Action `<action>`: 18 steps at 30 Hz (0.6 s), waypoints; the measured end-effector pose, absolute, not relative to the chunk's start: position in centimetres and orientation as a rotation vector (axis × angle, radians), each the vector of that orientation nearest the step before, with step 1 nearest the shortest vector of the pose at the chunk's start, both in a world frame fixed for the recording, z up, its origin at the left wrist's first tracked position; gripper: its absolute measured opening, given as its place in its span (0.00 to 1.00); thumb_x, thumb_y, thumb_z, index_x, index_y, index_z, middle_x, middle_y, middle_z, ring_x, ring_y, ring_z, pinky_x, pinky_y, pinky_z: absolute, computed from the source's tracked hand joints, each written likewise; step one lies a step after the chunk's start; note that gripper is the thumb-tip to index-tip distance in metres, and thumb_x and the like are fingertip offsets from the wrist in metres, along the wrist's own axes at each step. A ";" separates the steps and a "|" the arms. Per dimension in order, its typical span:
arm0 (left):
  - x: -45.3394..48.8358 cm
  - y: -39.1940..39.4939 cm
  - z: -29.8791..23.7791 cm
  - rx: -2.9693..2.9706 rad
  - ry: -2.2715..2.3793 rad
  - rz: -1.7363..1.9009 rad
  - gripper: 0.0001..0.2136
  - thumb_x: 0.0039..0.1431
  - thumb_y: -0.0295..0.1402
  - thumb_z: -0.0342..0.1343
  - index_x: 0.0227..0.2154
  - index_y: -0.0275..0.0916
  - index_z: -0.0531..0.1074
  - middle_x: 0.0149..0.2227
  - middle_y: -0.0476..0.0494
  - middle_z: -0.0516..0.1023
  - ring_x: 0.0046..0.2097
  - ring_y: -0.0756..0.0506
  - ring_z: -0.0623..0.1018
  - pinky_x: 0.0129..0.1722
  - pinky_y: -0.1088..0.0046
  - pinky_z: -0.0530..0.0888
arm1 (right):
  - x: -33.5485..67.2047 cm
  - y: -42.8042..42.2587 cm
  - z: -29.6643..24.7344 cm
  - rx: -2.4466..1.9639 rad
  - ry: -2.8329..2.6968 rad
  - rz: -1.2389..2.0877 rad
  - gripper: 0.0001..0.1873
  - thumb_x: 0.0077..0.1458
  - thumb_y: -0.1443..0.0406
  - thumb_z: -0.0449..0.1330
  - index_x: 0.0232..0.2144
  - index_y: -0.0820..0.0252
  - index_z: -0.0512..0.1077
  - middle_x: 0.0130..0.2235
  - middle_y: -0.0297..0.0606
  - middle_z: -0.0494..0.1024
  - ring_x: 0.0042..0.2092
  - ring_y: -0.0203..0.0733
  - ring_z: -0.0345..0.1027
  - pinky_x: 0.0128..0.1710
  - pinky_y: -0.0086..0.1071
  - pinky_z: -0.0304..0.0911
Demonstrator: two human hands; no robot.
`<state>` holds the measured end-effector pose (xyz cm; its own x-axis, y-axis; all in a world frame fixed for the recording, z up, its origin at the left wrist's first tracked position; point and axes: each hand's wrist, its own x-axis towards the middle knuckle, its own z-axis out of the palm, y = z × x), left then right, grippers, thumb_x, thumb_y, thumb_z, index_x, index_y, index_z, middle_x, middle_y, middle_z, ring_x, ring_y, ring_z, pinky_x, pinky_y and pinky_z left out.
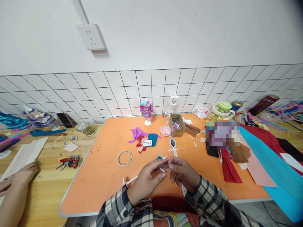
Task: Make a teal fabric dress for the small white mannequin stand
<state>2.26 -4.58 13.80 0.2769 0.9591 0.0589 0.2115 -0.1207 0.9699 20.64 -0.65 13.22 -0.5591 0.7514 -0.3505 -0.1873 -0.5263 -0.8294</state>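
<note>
My left hand (pixel 149 177) is curled, with thumb and fingers around something small and whitish that I cannot make out. Close against its fingertips, my right hand (pixel 184 171) is pinched shut, and whatever lies between its fingers is hidden. Just beyond both hands is a small teal piece (pixel 159 158) with a bit of white beside it. A white stand part (pixel 131 180) lies by my left wrist. Farther off, a white label box (pixel 147 142) rests on teal, red and purple scraps (pixel 138 133). A roll of tape (pixel 124 158) lies flat to the left.
At the back stand a dressed mini mannequin (pixel 146 109), a bare one (pixel 174 100), a pink bowl (pixel 165 130) and a cardboard box (pixel 178 125). Coloured crepe sheets (pixel 260 170) and a lidded jug (pixel 222 111) are right. Another person's hand (pixel 26 173) rests left near keys (pixel 69 162).
</note>
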 end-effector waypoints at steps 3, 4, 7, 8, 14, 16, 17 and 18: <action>2.4 -4.3 14.3 1.702 1.284 0.874 0.11 0.61 0.35 0.53 0.44 0.42 0.77 0.36 0.43 0.80 0.33 0.48 0.78 0.36 0.75 0.73 | 20.6 -0.6 13.0 -1.020 -1.088 2.063 0.22 0.42 0.51 0.66 0.28 0.61 0.64 0.29 0.32 0.73 0.16 0.28 0.63 0.10 0.19 0.48; 2.3 -4.3 14.5 1.753 1.318 0.837 0.11 0.61 0.35 0.53 0.41 0.42 0.78 0.32 0.45 0.80 0.30 0.49 0.77 0.32 0.76 0.72 | 20.6 -0.6 12.9 -1.041 -1.120 2.020 0.22 0.43 0.51 0.65 0.28 0.61 0.64 0.30 0.33 0.74 0.16 0.27 0.63 0.10 0.19 0.48; 2.1 -4.3 14.8 1.850 1.346 0.735 0.10 0.61 0.34 0.53 0.33 0.42 0.80 0.27 0.47 0.79 0.29 0.49 0.77 0.30 0.78 0.69 | 20.8 -0.6 12.6 -1.082 -1.252 1.894 0.20 0.46 0.51 0.63 0.27 0.61 0.64 0.23 0.28 0.71 0.14 0.24 0.54 0.09 0.19 0.47; 2.0 -4.4 14.9 1.824 1.357 0.700 0.11 0.60 0.35 0.53 0.30 0.41 0.80 0.26 0.47 0.79 0.28 0.49 0.76 0.29 0.78 0.68 | 20.8 -0.6 12.5 -1.082 -1.291 1.875 0.19 0.48 0.51 0.62 0.27 0.61 0.64 0.20 0.26 0.67 0.13 0.23 0.50 0.09 0.18 0.46; 1.6 -4.6 13.8 1.295 1.349 0.556 0.19 0.57 0.46 0.53 0.25 0.34 0.77 0.17 0.51 0.71 0.15 0.54 0.64 0.16 0.80 0.60 | 21.0 -0.9 12.7 -0.995 -1.207 1.924 0.19 0.51 0.50 0.60 0.31 0.59 0.62 0.33 0.34 0.73 0.24 0.30 0.61 0.10 0.18 0.55; 1.4 -4.5 13.1 1.225 1.300 0.577 0.20 0.55 0.48 0.55 0.26 0.33 0.77 0.20 0.48 0.75 0.15 0.55 0.64 0.16 0.80 0.61 | 21.3 -0.9 12.9 -0.988 -1.135 1.955 0.20 0.51 0.50 0.60 0.31 0.58 0.60 0.39 0.38 0.74 0.30 0.33 0.65 0.11 0.20 0.60; 1.3 -4.5 12.9 1.206 1.283 0.591 0.21 0.54 0.49 0.55 0.26 0.33 0.77 0.22 0.47 0.76 0.16 0.55 0.65 0.17 0.79 0.61 | 21.4 -0.8 13.0 -0.992 -1.117 1.972 0.20 0.51 0.50 0.61 0.32 0.58 0.60 0.40 0.39 0.74 0.31 0.34 0.66 0.12 0.20 0.61; 1.3 -4.6 12.7 1.195 1.271 0.608 0.21 0.54 0.50 0.55 0.28 0.32 0.78 0.24 0.46 0.77 0.16 0.55 0.65 0.18 0.79 0.62 | 21.6 -0.8 13.1 -1.000 -1.103 1.985 0.19 0.51 0.51 0.61 0.32 0.58 0.61 0.40 0.39 0.74 0.31 0.34 0.67 0.12 0.20 0.62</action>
